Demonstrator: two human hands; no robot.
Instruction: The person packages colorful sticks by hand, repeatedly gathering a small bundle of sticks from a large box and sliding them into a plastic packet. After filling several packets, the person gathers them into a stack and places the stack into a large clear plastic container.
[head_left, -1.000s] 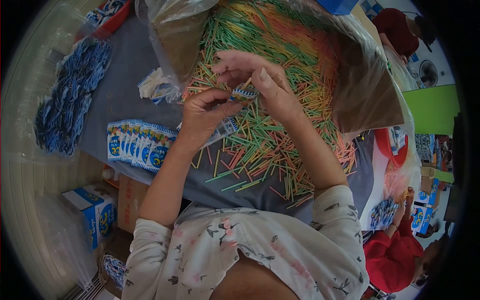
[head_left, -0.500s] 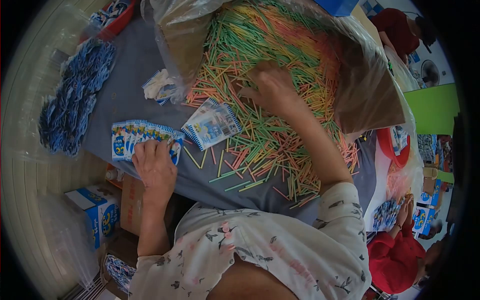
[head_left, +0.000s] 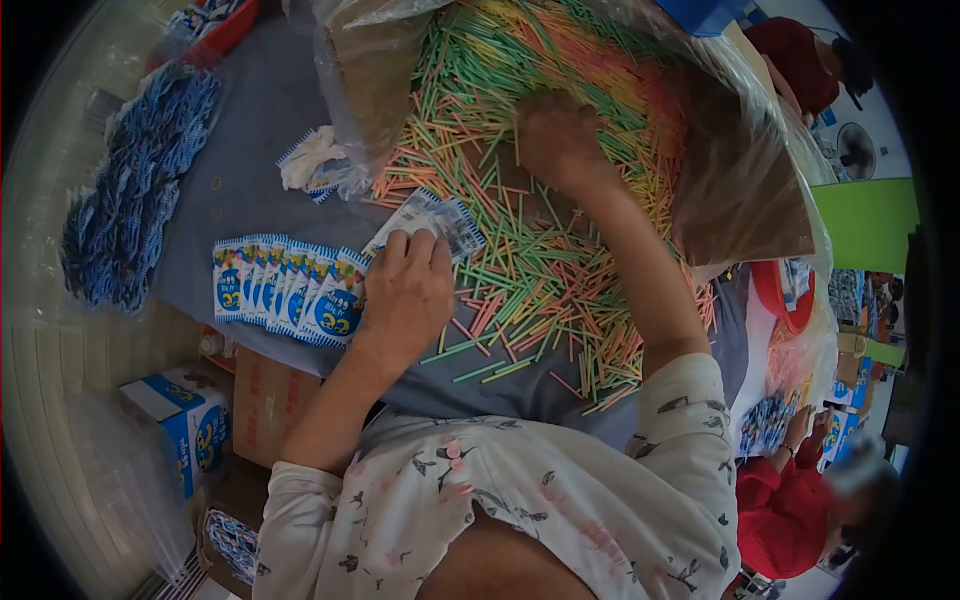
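Two hands work at one heap of coloured sticks [head_left: 560, 250], far too many to count. At the heap's left edge lies one small stack of packets [head_left: 432, 216]; the left hand [head_left: 405, 290] rests on it, fingers stretched flat and gripping nothing. Left of the heap, about eight blue-and-white packets form one overlapping row [head_left: 280, 290]. The right hand [head_left: 555, 140] presses into the heap's upper part, fingertips sunk among sticks, so whether they pinch any cannot be told. Half a second ago the left hand lay on the row's near end, and the right hand sat lower and further left in the heap.
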